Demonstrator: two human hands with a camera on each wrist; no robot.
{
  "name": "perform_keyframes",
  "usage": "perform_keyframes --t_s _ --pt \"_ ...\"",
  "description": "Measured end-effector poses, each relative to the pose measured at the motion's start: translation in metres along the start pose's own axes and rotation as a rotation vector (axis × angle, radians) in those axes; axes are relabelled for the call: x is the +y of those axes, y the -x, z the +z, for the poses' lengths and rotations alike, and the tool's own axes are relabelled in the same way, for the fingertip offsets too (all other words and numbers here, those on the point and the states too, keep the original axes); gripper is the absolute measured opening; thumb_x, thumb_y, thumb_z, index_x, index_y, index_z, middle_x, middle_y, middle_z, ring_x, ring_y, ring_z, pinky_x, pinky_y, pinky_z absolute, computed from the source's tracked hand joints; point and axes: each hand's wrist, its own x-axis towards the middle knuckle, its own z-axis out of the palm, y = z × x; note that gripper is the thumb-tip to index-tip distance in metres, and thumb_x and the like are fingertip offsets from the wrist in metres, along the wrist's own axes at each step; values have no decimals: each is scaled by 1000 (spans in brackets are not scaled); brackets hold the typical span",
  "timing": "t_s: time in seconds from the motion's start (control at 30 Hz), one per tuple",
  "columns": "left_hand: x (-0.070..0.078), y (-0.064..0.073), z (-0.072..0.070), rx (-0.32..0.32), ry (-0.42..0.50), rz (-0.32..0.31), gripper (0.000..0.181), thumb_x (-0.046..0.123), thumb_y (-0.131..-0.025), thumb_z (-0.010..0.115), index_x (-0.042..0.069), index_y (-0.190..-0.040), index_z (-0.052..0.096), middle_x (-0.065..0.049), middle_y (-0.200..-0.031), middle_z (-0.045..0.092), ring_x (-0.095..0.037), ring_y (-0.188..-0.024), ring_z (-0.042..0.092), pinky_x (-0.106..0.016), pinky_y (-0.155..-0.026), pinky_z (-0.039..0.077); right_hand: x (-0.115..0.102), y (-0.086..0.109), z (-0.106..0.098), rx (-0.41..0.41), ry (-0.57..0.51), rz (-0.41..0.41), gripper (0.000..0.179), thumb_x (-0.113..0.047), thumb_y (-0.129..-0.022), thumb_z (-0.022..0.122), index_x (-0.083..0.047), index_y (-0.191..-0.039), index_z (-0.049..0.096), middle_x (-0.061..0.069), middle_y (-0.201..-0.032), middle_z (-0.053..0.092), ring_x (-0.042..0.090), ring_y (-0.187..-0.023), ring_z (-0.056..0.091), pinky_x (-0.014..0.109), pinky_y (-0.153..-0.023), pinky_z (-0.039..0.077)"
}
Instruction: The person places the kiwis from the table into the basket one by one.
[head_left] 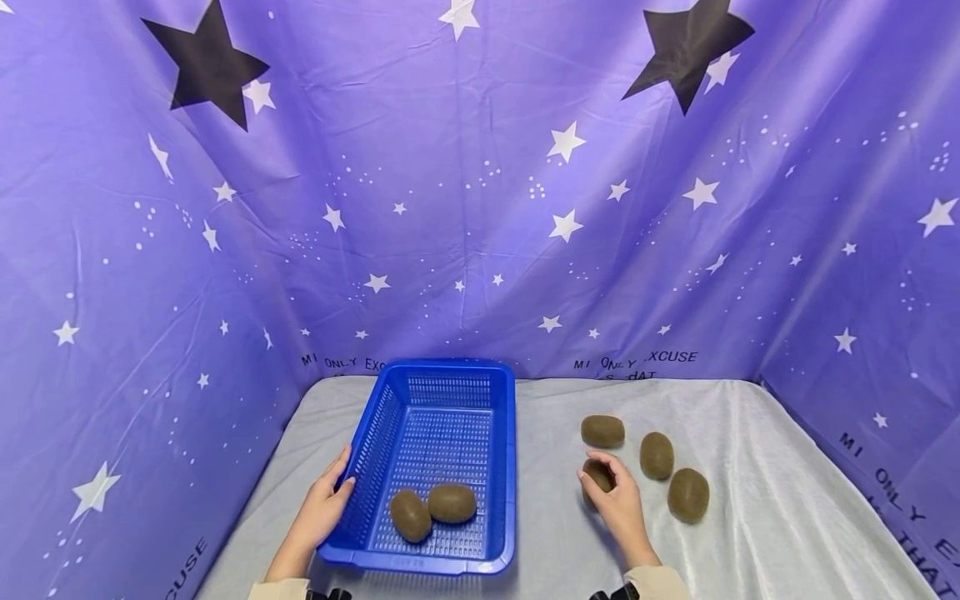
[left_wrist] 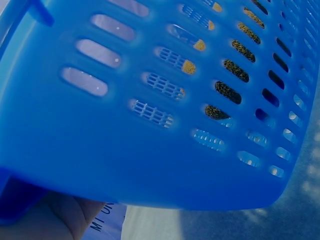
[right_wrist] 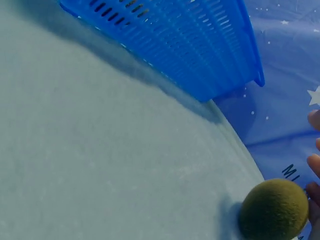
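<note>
A blue plastic basket (head_left: 512, 467) with slotted walls stands left of centre on the cloth. Two kiwis, one (head_left: 410, 515) tilted and one (head_left: 452, 503) lying sideways, rest together at its near end. My left hand (head_left: 318, 512) holds the basket's left rim, and the left wrist view shows part of that hand (left_wrist: 55, 217) under the rim. To the right of the basket, my right hand (head_left: 618, 500) curls its thumb and fingers round a kiwi (head_left: 598, 475). In the right wrist view this kiwi (right_wrist: 274, 210) sits by the fingers (right_wrist: 314, 162); the thumb is hidden there.
Three more kiwis lie near the right hand: one (head_left: 602, 432) beyond it, one (head_left: 657, 456) and another (head_left: 688, 496) to its right. A pale grey cloth (head_left: 765, 467) covers the table. Purple star-printed curtains (head_left: 465, 250) enclose the back and both sides.
</note>
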Motion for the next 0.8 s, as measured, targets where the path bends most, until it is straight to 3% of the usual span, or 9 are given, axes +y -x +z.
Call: perform_keyframes --t_s 0.3,0.57,0.8 --pt "0 0 0 -3 1 2 55 2 -96 46 -8 -145 24 -31 -148 24 -44 -137 21 -1 -95 14 25 -2 -4 42 18 13 37 0 -72 76 0 -106 64 14 -114 61 5 -102 45 24 -86 34" --pt "-1 0 0 -3 6 -7 55 2 -96 46 -8 -145 24 -31 -148 24 -44 -137 21 -1 -95 14 38 1 -3 44 -1 9 47 4 -67 77 3 -110 61 20 -122 54 22 -112 42 35 -91 31" --pt "-1 -1 1 -1 6 -4 55 2 -96 46 -8 -145 24 -31 -148 24 -44 -137 21 -5 -99 17 46 5 0 34 -5 60 60 6 -65 76 4 -120 53 21 -127 48 25 -113 42 37 -90 31"
